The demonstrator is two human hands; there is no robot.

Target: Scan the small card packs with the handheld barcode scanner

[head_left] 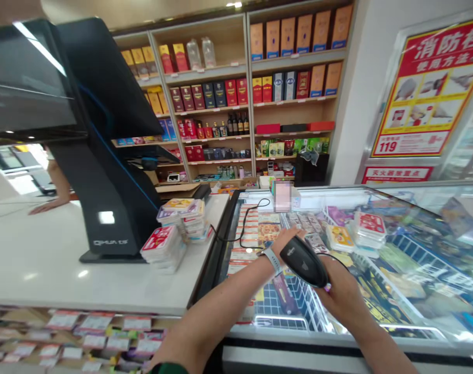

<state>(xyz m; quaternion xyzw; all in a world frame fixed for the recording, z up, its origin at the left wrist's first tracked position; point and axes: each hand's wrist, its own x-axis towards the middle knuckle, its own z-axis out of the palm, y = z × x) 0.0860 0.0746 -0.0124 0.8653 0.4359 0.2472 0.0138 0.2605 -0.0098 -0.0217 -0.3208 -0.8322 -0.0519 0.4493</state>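
Observation:
My right hand [339,291] is closed around the handle of a black barcode scanner [304,259], held above the glass-topped freezer [242,311]. The scanner's head points up and to the left, over my left hand [286,240]. The left hand reaches forward with its visible fingers stretched out, and the scanner covers part of it. A pale watch band [273,261] circles the left wrist. Just past the hands, a yellow-labelled pack [339,237] and a stack of red-labelled clear packs [369,231] stand on the freezer top.
On the white counter [45,280] stand a black checkout terminal [115,208] and stacked plastic packs [164,249]. A black cable [242,234] curls across the freezer. Another person's hand [51,204] rests on the counter behind the terminal. Stocked shelves [249,114] line the back wall.

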